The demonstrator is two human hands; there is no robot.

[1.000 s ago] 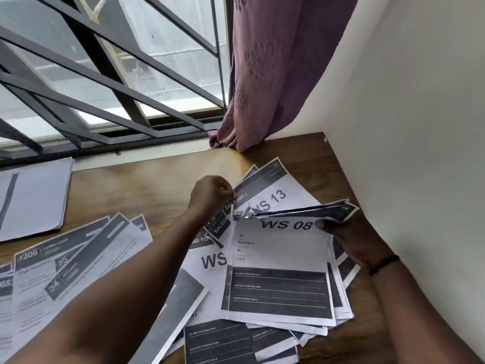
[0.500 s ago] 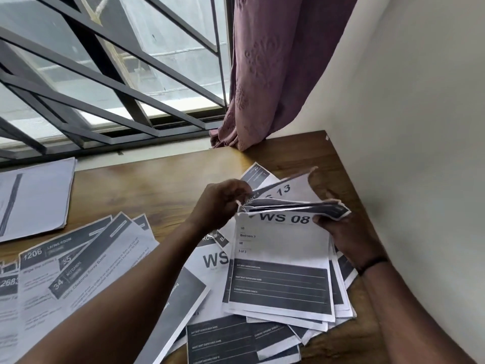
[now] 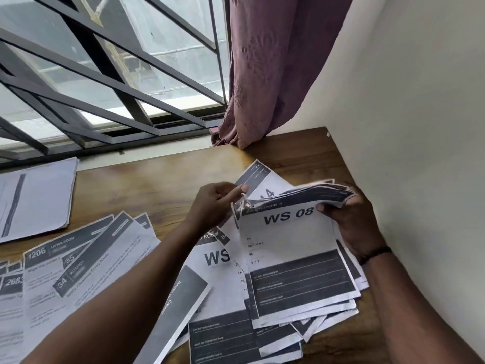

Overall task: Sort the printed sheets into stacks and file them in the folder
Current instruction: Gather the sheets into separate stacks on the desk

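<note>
Printed sheets with dark header bars cover the wooden table (image 3: 168, 177). My right hand (image 3: 351, 222) grips the far end of a stack of sheets (image 3: 296, 248) whose top page reads "WS 08"; that end is bent upward. My left hand (image 3: 215, 203) pinches the left corner of the same lifted sheets. Behind them a sheet (image 3: 258, 179) lies exposed on the table, its dark header bar by my left fingertips. More sheets lie fanned at the left (image 3: 78, 264) and under the stack (image 3: 220, 337). A pale folder (image 3: 34, 195) lies flat at the far left.
A white wall (image 3: 420, 153) runs close along the table's right edge. A purple curtain (image 3: 273, 74) hangs down onto the table's back edge. A barred window (image 3: 105, 74) fills the back.
My left hand moved right to the lifted corner of the stack. The sheet marked 13 is gone from behind it and another sheet shows there. The right hand raised its end higher.
</note>
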